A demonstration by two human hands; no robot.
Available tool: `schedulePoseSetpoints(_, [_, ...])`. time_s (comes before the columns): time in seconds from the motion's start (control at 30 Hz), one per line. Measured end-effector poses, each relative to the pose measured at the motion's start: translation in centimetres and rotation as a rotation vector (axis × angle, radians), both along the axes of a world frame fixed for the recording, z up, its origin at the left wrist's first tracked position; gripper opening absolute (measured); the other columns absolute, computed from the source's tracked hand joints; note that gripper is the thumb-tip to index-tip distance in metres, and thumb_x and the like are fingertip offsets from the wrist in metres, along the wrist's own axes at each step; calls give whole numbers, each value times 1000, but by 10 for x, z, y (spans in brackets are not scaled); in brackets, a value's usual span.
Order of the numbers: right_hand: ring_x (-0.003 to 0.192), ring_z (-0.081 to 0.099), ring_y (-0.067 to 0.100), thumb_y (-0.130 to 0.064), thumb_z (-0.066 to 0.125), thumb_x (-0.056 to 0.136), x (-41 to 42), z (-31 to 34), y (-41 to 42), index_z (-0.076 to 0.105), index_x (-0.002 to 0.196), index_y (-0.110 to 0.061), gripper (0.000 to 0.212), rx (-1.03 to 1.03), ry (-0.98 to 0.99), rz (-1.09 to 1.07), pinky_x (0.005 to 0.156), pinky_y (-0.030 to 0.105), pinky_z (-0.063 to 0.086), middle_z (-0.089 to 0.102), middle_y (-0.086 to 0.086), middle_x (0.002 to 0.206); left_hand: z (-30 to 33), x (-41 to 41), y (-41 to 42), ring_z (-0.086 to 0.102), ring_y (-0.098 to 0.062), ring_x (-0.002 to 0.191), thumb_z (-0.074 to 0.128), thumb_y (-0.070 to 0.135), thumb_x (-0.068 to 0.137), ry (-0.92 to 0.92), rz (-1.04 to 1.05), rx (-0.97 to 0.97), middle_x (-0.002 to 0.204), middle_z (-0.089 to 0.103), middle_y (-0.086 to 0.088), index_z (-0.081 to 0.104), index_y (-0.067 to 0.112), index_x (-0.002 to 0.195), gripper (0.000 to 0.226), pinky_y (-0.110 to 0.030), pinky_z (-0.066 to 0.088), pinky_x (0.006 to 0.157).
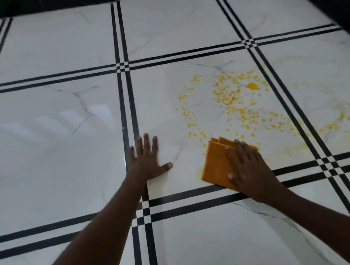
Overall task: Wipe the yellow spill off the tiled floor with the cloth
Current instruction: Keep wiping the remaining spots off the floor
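Pressing down flat on the cloth [217, 166], the right hand [249, 172] is lying with its fingers [241, 150] straight and together, not curled round the fabric. The orange cloth is folded into a rough square and is lying on the tiled floor [63, 144], sticking out to the left of the fingers and just past their tips, while its right part is lying hidden under the palm. Its near corner is reaching the black stripes [187, 193] that are running across the floor.

The yellow spill [235, 102] is lying beyond the fingertips, spreading up and to the right of them as many small drops and a few bigger blobs. The nearest drops are sitting just beside the far edge of the cloth; the bigger blobs further right are sitting well apart from the fingers. A faint yellow smear is showing just left of the cloth.

The left hand [149, 160] is resting palm down on the bare tile, fingers straight and spread, thumb pointing toward the cloth, holding nothing. It is sitting to the left of the cloth, apart from it and from the spill.
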State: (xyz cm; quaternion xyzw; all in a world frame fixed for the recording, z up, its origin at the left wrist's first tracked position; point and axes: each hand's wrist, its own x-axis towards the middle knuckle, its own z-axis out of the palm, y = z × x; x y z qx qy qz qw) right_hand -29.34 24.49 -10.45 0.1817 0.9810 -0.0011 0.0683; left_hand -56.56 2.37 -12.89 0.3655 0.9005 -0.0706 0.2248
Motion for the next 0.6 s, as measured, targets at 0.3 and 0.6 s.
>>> schedulePoseSetpoints(0.3, [159,0,39,-55,46,97,-41,-41,-118,13,165,-21,83,-246,171,197,126,63,6,4,19,172,-17,-13,-5,-40,-29,145,25,86,84,-66,-17,35,155,-46,-6,-34,28,151,106,-56,-13,120])
schedulePoseSetpoints(0.6, [152,23,48,-57,24,100,-83,-54,77,21,164,-18,75,-67,217,-330,120,67,21,23,29,165,-8,-7,-4,-35,-27,148,23,67,98,-48,8,57,158,-42,-5,-28,28,154,85,-52,-12,122])
